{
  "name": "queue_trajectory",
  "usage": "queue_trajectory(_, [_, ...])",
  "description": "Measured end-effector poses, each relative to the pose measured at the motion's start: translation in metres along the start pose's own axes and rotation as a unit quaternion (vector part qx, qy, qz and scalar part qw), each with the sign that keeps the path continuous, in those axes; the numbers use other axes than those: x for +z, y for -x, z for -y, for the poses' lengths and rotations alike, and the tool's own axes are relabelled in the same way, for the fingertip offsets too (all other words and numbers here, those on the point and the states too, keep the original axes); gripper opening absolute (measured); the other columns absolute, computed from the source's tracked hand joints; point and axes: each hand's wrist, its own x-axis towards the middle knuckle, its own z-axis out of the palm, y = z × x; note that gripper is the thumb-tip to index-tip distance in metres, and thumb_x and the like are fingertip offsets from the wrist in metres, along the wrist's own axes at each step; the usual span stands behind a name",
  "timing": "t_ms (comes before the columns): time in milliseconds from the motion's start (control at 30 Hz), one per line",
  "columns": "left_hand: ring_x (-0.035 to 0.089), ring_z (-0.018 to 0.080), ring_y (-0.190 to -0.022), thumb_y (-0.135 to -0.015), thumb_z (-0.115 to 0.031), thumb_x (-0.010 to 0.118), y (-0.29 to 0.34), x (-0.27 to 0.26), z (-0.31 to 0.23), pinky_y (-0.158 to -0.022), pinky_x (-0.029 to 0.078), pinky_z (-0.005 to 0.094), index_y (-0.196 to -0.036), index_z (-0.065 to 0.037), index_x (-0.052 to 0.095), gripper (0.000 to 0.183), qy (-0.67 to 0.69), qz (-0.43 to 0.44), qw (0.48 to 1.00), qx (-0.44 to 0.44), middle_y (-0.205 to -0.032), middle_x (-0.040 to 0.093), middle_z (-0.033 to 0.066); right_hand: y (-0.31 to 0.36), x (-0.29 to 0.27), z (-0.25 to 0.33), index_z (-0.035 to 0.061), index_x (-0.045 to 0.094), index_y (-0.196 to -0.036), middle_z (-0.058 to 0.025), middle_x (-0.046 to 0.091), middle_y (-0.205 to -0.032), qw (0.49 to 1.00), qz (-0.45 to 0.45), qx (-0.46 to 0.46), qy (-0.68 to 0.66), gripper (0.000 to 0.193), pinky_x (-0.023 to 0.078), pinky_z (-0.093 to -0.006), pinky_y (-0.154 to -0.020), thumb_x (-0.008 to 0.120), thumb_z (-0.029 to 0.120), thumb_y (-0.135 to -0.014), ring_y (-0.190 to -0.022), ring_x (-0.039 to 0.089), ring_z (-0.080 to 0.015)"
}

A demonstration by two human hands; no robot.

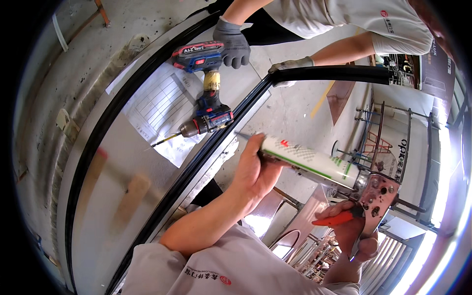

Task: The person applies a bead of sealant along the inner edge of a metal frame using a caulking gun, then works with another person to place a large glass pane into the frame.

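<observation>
A caulking gun (378, 196) lies across the view with a white and green sealant cartridge (312, 158) in it. Its pointed nozzle (242, 135) faces left, close to the black edge of a framed glass panel (169, 196). My left hand (255, 169) is wrapped round the cartridge's front end. Around the gun's handle and trigger my right hand (346, 228) is closed, and an orange piece (337, 219) shows at its fingers. A cordless drill (209, 88) with a long bit rests on the panel, beyond my left hand.
Opposite me a co-worker's grey-gloved hand (232, 45) is at the drill's battery; their other gloved hand (290, 65) touches the black frame bar (334, 73). Paper sheets (157, 110) lie on the glass. Metal racks (383, 142) stand at the right.
</observation>
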Motion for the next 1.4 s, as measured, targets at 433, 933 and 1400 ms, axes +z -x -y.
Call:
queue_trajectory(433, [0.061, 0.0267, -0.066, -0.095, -0.037, 0.054, -0.098, 0.015, -0.001, -0.068, 0.059, 0.0396, -0.098, 0.0, 0.056, 0.037, -0.013, 0.034, 0.985, -0.169, -0.081, 0.061, 0.0171, -0.072, -0.015, 0.006, -0.009, 0.048, -0.129, -0.0295, 0.049, -0.123, 0.699, 0.246, -0.037, 0.67, 0.075, 0.042, -0.0531, -0.103, 0.076, 0.01, -0.063, -0.119, 0.049, -0.0473])
queue_trajectory(933, [0.059, 0.022, -0.077, -0.088, -0.041, 0.061, -0.153, -0.02, -0.023, -0.069, 0.057, 0.0291, -0.108, 0.008, 0.058, 0.053, 0.061, 0.174, 0.958, -0.22, -0.095, 0.061, 0.0171, -0.13, -0.023, -0.006, -0.0038, 0.055, -0.126, -0.0251, 0.053, -0.113, 0.626, 0.3, -0.07, 0.716, 0.078, 0.043, -0.0584, -0.103, 0.081, 0.02, -0.056, -0.11, 0.055, -0.0408])
queue_trajectory(1400, [0.057, 0.022, -0.081, -0.091, -0.039, 0.062, -0.161, -0.023, -0.031, -0.07, 0.055, 0.0284, -0.112, 0.01, 0.057, 0.054, 0.108, 0.209, 0.946, -0.221, -0.1, 0.061, 0.0185, -0.142, -0.006, -0.016, -0.0048, 0.057, -0.117, -0.0247, 0.056, -0.101, 0.609, 0.28, -0.091, 0.736, 0.055, 0.047, -0.0532, -0.091, 0.072, 0.014, -0.067, -0.098, 0.057, -0.0401])
